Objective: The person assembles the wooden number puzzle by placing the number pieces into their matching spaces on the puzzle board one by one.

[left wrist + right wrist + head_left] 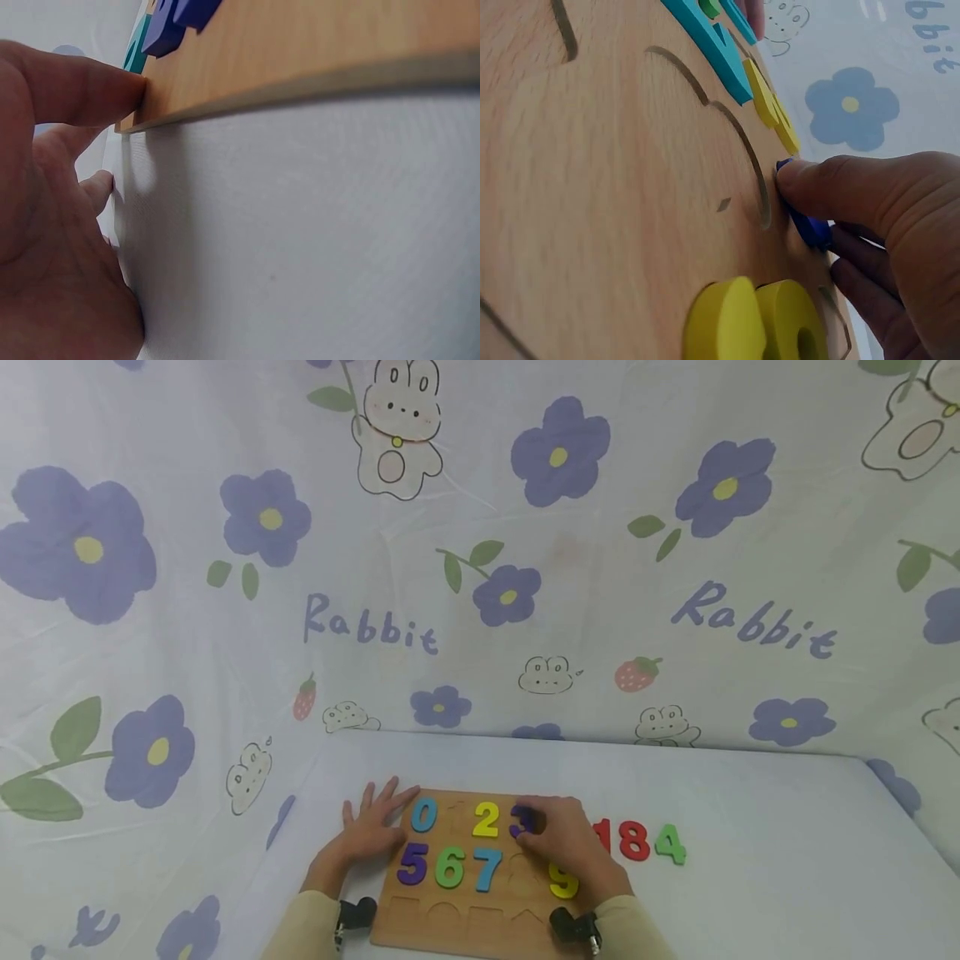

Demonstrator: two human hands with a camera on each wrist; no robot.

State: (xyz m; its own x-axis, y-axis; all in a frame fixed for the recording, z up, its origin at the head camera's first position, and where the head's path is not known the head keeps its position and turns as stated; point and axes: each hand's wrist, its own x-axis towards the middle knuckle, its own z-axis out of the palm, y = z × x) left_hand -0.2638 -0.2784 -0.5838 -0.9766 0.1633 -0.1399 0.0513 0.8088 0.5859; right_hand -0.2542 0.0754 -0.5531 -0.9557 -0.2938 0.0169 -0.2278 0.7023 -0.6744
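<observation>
A wooden number board [420, 933] lies on the white table. My right hand [564, 833] pinches the purple number 3 [519, 821] at the top row, right of the yellow 2 [486, 819]. In the right wrist view the thumb presses the near face of the 3 [808, 227], low over the board, with the other fingers behind it. At the board's left edge, my left hand [367, 828] has its fingers spread, and its thumb [90, 90] touches the wood. Close by are the blue 0 [423, 815] and purple 5 [413, 864].
Beside the board's right side lie a red 1 [603, 835], partly hidden, a red 8 [634, 841] and a green 4 [670, 844]. A green 6 [450, 867], blue 7 [487, 869] and yellow 9 [564, 882] sit in the second row. A patterned curtain [480, 535] hangs behind the table.
</observation>
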